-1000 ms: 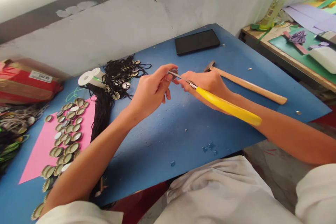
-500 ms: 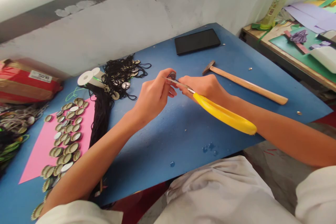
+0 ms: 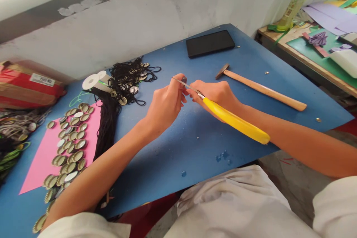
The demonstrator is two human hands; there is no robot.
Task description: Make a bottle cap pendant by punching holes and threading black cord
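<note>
Tool (image 3: pixel 234 117), yellow-handled — shifted slightly left over the past second, handle end nearer the body. Right hand (image 3: pixel 217 95) grips it; left hand (image 3: pixel 163 106) pinches a small dark disc (image 3: pixel 184 80) above the blue table (image 3: pixel 158 160), between the two hands. Disc shows less of its face now, more behind the left thumb. Blade crosses it; contact uncertain. Judgement: angle adjusted, work on this disc unfinished. Hammer (image 3: pixel 264 87) lies apart, far right.

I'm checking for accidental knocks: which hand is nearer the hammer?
Right: the right hand is just on the near side of the hammer; the left hand is farther off, to its left.
</note>
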